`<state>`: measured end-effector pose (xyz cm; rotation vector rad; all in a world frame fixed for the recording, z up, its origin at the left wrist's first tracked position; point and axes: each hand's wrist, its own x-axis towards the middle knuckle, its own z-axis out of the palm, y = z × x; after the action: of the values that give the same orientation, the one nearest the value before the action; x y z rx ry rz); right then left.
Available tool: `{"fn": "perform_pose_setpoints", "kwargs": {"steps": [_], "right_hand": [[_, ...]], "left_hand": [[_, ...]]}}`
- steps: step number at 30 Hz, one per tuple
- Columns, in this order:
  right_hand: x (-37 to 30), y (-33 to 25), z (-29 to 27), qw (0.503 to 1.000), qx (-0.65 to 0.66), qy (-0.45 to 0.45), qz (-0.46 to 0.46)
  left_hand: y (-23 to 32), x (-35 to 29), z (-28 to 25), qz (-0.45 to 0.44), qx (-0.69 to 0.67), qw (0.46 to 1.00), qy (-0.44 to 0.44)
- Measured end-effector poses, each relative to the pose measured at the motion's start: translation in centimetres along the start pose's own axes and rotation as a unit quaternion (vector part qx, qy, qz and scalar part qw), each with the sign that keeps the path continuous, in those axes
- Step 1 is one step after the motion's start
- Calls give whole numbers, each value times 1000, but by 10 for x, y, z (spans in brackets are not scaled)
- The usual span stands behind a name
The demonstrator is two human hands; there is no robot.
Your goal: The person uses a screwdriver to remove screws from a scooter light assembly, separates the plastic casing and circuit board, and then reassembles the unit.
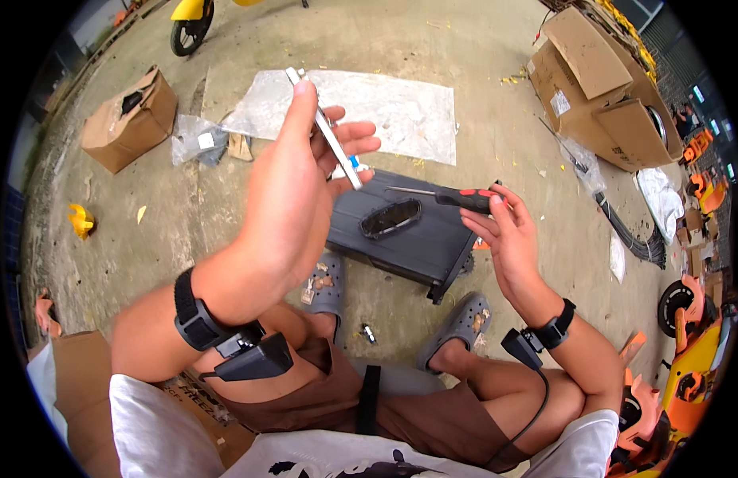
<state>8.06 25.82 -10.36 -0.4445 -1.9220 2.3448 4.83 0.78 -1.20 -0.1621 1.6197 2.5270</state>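
Note:
My left hand is raised and wraps round a phone, seen edge-on as a slim silver strip. To the right, my right hand pinches the end of a screwdriver with a black and red handle. Its thin shaft points left, above a black plastic case on the ground. On top of the case lies a dark, glossy oval piece; whether it is set in or loose, I cannot tell. A small blue and white item is partly hidden behind the phone.
A clear plastic sheet lies beyond the case. Cardboard boxes stand at left and right. Black tubing lies on the right, near orange and yellow vehicle parts. A small metallic piece sits between my feet.

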Motion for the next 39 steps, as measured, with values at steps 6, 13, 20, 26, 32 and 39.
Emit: {"fn": "perform_pose_setpoints", "kwargs": {"steps": [6, 13, 20, 26, 32, 39], "right_hand": [[-11, -42, -14, 993, 72, 16, -93], [-36, -87, -17, 972, 96, -7, -214], [-62, -103, -15, 958, 81, -49, -271], [-68, -98, -19, 950, 84, -86, -287], [-71, -94, -22, 949, 82, -110, -282], [-73, -89, -18, 942, 35, -140, -304]], "left_hand": [[-3, 2, 3, -26, -46, 999, 7], [-3, 5, 11, -72, -56, 995, -47], [-10, 12, 19, -130, -108, 971, -168], [-9, 10, 30, -178, -168, 943, -223], [-8, 11, 30, -186, -191, 935, -235], [-4, 11, 27, -162, -186, 958, -147]]}}
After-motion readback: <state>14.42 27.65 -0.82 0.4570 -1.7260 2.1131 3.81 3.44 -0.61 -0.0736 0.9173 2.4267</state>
